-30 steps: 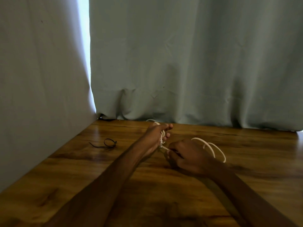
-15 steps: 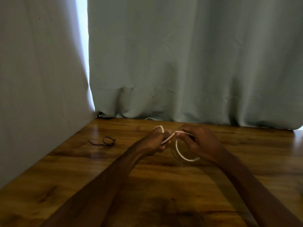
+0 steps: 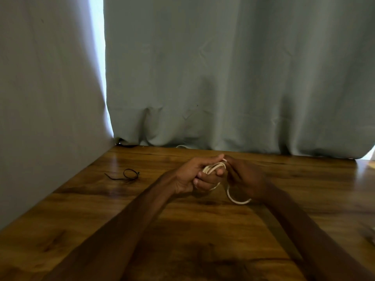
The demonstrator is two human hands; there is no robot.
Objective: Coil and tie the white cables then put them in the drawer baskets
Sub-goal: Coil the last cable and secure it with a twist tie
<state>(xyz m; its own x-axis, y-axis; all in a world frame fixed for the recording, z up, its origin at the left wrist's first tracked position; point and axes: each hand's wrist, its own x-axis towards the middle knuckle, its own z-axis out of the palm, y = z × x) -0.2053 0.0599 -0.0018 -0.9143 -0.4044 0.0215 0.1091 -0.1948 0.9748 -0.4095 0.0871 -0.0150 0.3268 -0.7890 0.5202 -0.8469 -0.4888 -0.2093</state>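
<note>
A: The left hand is curled round the white cable, bunching its turns just above the wooden table so they can't spring apart.

B: The right hand pinches the same cable, one loop drooping beneath, probably feeding another turn. A black cable tie lies off to the left.

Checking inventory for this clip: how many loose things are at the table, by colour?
White: 1, a cable gripped by the left hand and right hand
Black: 1, a looped tie on the table
Total: 2
White sliver under the curtain: too small to tell.
</note>
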